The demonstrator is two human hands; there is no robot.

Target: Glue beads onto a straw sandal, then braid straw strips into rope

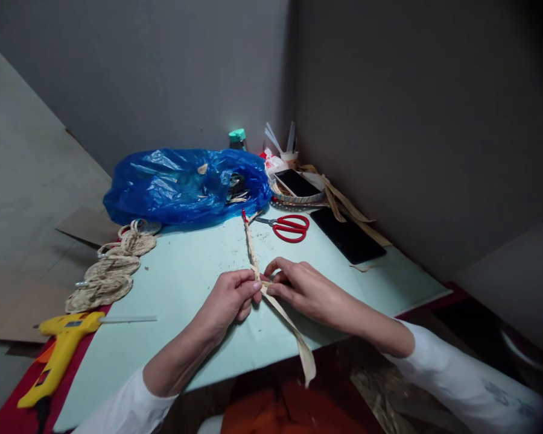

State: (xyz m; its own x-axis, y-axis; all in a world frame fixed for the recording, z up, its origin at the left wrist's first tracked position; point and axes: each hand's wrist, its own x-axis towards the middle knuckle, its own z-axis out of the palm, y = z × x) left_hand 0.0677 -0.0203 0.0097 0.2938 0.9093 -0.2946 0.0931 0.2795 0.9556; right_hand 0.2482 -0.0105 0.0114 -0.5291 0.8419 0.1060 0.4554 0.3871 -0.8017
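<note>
Hands (265, 292) (both) pinching strip (289, 322)

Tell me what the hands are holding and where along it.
Both the left hand and the right hand pinch a pale dried leaf strip near its middle; its loose end hangs off the table edge.

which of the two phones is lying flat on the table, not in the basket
The black phone right of the red scissors. It lies directly on the pale green table; the other phone rests in the woven tray behind.
</note>
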